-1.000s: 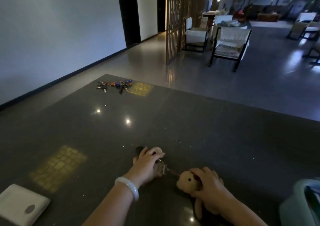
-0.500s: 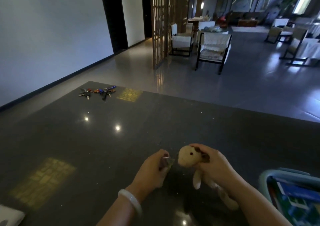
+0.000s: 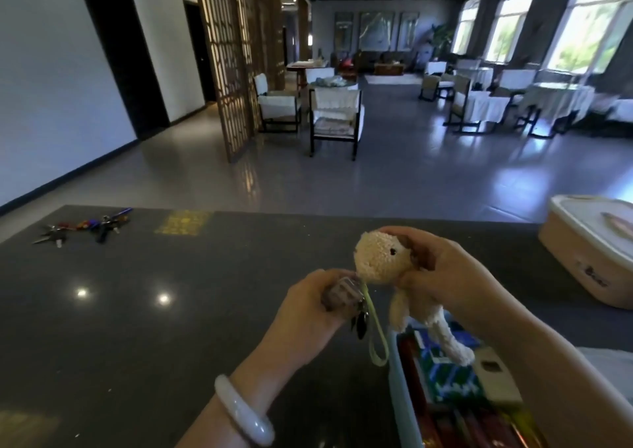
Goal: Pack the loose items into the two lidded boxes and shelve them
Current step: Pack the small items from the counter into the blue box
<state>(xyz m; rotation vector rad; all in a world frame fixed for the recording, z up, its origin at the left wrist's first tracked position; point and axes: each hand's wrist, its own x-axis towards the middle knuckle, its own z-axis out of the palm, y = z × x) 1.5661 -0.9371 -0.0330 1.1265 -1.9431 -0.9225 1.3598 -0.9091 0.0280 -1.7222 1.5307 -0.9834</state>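
Keys (image 3: 85, 226) lie at the far left of the counter (image 3: 171, 327), well apart from the hands. We see the right hand (image 3: 442, 276) curled round the plush toy (image 3: 380, 259) above the open box (image 3: 402, 396). The left hand (image 3: 308, 314) is clamped on a small blurred object (image 3: 342, 293) trailing a green loop (image 3: 376, 344), and a lidded beige box (image 3: 582, 252) stands far right.

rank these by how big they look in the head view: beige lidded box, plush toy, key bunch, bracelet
1. beige lidded box, though the frame edge cuts it off
2. plush toy, much nearer the camera
3. key bunch and bracelet look about alike; the bracelet is far nearer, so no ranking
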